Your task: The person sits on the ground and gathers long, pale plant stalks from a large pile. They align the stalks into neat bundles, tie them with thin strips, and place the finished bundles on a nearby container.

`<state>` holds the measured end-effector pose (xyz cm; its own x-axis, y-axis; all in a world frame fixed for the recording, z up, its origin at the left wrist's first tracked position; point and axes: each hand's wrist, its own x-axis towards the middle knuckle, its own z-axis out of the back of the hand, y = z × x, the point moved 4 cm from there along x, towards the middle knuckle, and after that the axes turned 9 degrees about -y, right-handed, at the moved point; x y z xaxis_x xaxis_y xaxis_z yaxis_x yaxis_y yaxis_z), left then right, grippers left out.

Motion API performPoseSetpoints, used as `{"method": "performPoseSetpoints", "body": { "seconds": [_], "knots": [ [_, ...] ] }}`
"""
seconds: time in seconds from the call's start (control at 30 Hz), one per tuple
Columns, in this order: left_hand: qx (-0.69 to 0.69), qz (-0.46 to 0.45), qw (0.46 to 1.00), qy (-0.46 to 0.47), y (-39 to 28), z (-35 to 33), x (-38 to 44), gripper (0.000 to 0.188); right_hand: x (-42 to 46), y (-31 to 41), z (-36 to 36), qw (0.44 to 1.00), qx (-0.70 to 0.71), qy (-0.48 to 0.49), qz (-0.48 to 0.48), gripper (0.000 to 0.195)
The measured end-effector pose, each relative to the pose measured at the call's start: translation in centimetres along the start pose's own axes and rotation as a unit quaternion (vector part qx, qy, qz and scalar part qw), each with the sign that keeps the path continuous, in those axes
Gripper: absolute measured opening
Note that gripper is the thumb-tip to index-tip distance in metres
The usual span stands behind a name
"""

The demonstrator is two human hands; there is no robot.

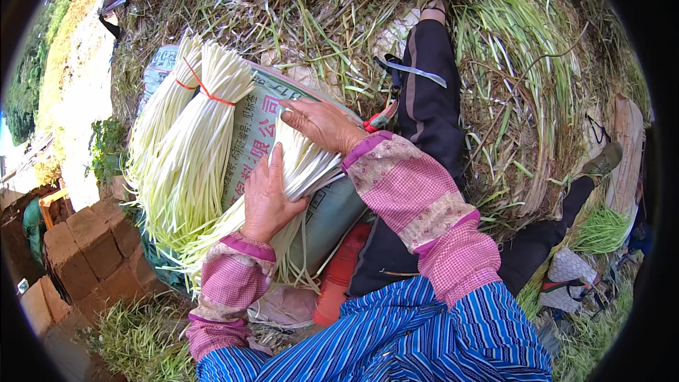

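A loose bundle of pale stalks, which look like garlic scapes, lies across a printed woven sack. My left hand rests over its left side, fingers stretched along the stalks and thumb spread to the right. At the upper end, my right hand cups the white stalk ends, its fingertips bent over them. To the left on the same sack lie a large bundle and another bundle behind it, each bound with a red tie. Their greener ends fan out towards me.
Cut stalks and dry straw cover the ground ahead. A dark-trousered leg stretches out at right, with a pale strip across it. Red ties lie beside the leg. Bricks are stacked at left; green stalks lie at right.
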<state>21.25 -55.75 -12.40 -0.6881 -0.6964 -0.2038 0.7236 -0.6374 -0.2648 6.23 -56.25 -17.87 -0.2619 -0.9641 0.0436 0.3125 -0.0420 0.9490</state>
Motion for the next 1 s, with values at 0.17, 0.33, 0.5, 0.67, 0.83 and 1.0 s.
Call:
{"method": "performPoseSetpoints", "body": {
  "seconds": [0.17,0.33,0.5,0.67,0.83,1.0],
  "knots": [
    [-0.055,-0.022,0.998,0.012,0.3,0.0,0.6,0.1,0.5,0.2,0.6,0.993,-0.045,0.094,-0.047,0.046],
    [-0.1,-0.012,0.995,-0.01,0.6,-0.6,0.4,0.109,-2.8,0.9,4.7,0.983,-0.144,-0.113,0.022,0.053],
    [-0.204,0.007,0.978,0.035,0.8,0.0,-0.3,0.114,-17.1,2.0,23.2,0.874,-0.148,-0.458,-0.072,0.012],
    [-0.392,0.016,0.917,0.068,2.3,0.0,1.3,0.097,-26.9,-3.1,30.9,0.775,-0.457,-0.361,-0.244,0.017],
    [-0.379,0.061,0.923,-0.014,5.7,-0.8,1.5,0.087,-26.9,-4.2,32.1,0.773,-0.497,-0.291,-0.267,0.017],
    [-0.186,0.058,0.96,-0.199,5.6,2.8,1.1,0.082,-28.7,1.4,37.4,0.896,0.108,-0.366,-0.228,0.009]
  ]
}}
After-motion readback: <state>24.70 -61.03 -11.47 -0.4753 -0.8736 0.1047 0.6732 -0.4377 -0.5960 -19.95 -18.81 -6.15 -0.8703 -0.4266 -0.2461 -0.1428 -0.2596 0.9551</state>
